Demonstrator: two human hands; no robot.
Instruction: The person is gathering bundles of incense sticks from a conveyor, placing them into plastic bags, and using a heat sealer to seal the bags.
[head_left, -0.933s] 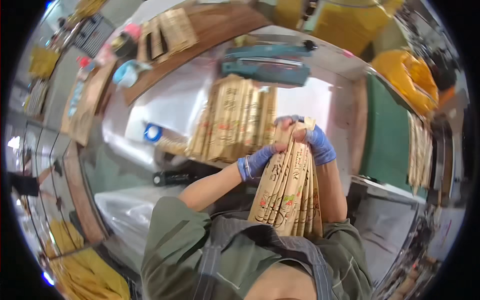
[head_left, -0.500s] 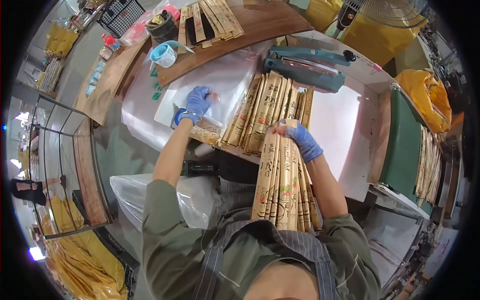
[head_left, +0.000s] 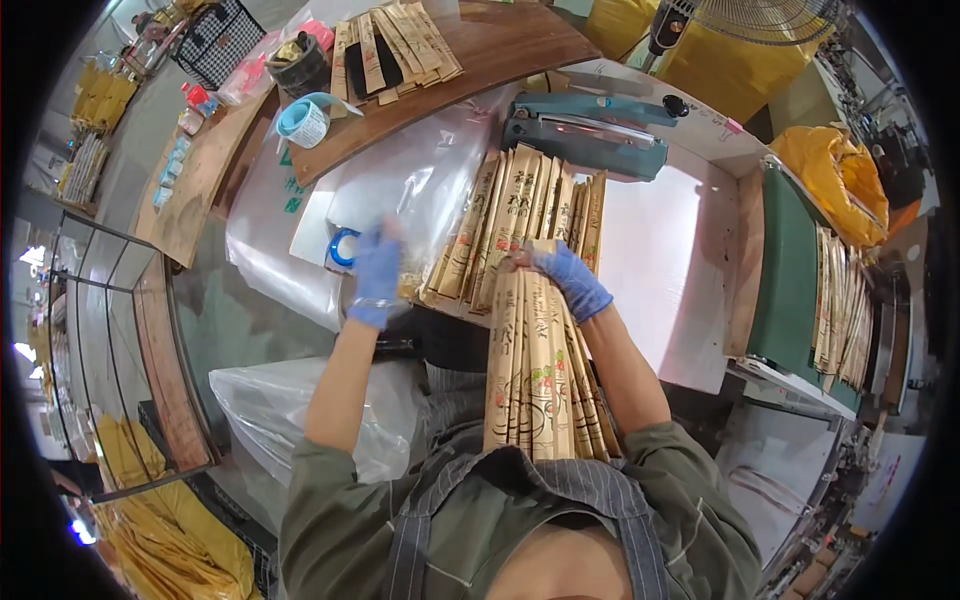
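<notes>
The right hand (head_left: 570, 277) pinched the packets (head_left: 532, 370) by their upper ends, their length below it; the left hand (head_left: 376, 270) blurred near the tape (head_left: 341, 247), its grip impossible to tell.

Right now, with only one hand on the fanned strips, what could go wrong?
Only the right hand grips the fanned strips, near their upper ends, so some might slip out or spread. The pile lies right behind that grip, so the two lots could get mixed. The left hand, blurred, is beside the tape roll and might knock it.
</notes>
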